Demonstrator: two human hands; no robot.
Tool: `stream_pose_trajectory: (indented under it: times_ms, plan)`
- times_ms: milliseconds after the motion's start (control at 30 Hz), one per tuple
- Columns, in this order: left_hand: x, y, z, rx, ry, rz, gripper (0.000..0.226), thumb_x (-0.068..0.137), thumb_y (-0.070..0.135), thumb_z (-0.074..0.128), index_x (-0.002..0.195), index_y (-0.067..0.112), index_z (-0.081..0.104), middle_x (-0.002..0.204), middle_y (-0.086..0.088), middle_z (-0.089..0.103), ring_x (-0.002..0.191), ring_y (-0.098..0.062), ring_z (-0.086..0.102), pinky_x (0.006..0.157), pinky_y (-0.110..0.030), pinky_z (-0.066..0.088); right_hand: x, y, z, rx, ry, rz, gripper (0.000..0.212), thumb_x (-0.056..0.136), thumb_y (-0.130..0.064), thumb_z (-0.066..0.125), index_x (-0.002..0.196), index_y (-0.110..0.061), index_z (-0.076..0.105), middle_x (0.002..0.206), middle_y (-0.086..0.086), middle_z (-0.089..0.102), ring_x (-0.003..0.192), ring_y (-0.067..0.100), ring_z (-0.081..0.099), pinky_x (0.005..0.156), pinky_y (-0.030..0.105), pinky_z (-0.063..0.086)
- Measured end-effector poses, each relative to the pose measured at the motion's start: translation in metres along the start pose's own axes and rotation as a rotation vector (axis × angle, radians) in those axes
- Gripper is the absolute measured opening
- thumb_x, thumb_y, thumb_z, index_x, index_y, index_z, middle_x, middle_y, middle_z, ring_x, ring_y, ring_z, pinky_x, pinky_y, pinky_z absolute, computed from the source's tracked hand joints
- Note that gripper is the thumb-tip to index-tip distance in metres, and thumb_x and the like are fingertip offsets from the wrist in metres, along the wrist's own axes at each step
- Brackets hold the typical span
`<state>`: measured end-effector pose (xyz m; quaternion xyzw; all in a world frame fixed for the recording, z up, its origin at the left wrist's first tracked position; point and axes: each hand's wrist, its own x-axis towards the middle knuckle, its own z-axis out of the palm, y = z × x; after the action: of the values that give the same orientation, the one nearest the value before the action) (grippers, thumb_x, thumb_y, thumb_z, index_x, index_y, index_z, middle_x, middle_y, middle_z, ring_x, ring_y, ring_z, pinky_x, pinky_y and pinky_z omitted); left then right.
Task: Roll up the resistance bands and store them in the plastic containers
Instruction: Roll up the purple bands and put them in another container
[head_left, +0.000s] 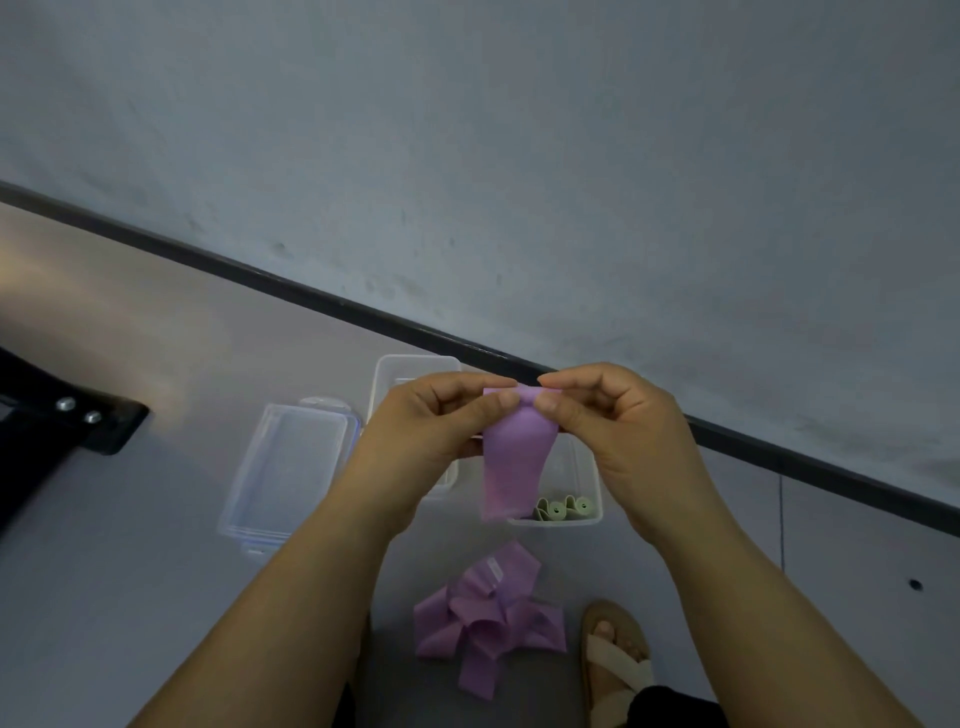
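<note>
Pinching the purple band (511, 467) at its top edge, left hand (431, 423) and right hand (621, 421) share the grip, and its long axis hangs down toward the container (569, 521).

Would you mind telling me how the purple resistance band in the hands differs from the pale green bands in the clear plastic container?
The purple resistance band hangs unrolled; the pale green bands are rolled into coils. The left hand and right hand pinch the purple band's top end in the air; the green bands lie inside the clear plastic container. Both are thin strips.
</note>
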<state>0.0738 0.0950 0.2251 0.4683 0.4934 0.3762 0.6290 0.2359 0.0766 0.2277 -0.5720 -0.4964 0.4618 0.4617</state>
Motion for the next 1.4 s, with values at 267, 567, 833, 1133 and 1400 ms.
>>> stream_pose_trajectory:
  times_ms: [267, 567, 833, 1133, 1400]
  plan:
    - [0.0001, -0.0010, -0.0014, 0.057, 0.069, 0.059, 0.018, 0.081, 0.010, 0.067, 0.084, 0.027, 0.071, 0.080, 0.002, 0.074, 0.078, -0.011, 0.069, 0.072, -0.023, 0.057, 0.0011, 0.0035, 0.0012, -0.007, -0.037, 0.020, 0.020, 0.078, -0.017, 0.069, 0.089, -0.033, 0.065, 0.090, -0.001, 0.070, 0.082, 0.008, 0.067, 0.076, 0.021, 0.055]
    - [-0.0013, 0.0014, -0.0015, 0.075, 0.042, 0.114, 0.023, 0.079, 0.005, 0.068, 0.082, 0.028, 0.070, 0.077, 0.012, 0.073, 0.077, -0.003, 0.068, 0.068, -0.015, 0.053, -0.0009, 0.0024, 0.0053, -0.021, -0.056, 0.017, 0.012, 0.075, -0.035, 0.064, 0.085, -0.029, 0.067, 0.083, -0.015, 0.070, 0.080, 0.002, 0.065, 0.073, 0.017, 0.054]
    - [0.0004, -0.0009, -0.0010, 0.034, 0.013, 0.019, 0.018, 0.079, 0.010, 0.069, 0.092, 0.022, 0.069, 0.084, 0.000, 0.075, 0.084, -0.015, 0.071, 0.076, -0.029, 0.058, 0.0004, 0.0054, 0.0019, -0.032, -0.046, -0.009, 0.014, 0.082, -0.018, 0.066, 0.084, -0.032, 0.066, 0.077, -0.020, 0.068, 0.078, -0.003, 0.063, 0.069, 0.012, 0.051]
    - [-0.0003, -0.0003, -0.0015, 0.083, 0.016, 0.057, 0.012, 0.078, 0.012, 0.069, 0.083, 0.023, 0.070, 0.078, 0.004, 0.074, 0.076, -0.010, 0.070, 0.068, -0.021, 0.057, 0.0001, 0.0060, 0.0018, -0.069, -0.047, -0.029, 0.020, 0.080, -0.016, 0.068, 0.085, -0.035, 0.065, 0.086, -0.010, 0.069, 0.082, 0.007, 0.065, 0.074, 0.017, 0.054]
    - [0.0000, -0.0012, -0.0023, 0.081, 0.047, 0.088, 0.018, 0.076, 0.005, 0.071, 0.082, 0.022, 0.069, 0.073, 0.009, 0.073, 0.073, -0.003, 0.068, 0.066, -0.014, 0.052, -0.0003, 0.0056, 0.0038, -0.019, -0.099, 0.028, 0.009, 0.083, -0.024, 0.064, 0.090, -0.030, 0.065, 0.089, -0.008, 0.069, 0.085, 0.007, 0.066, 0.078, 0.024, 0.055]
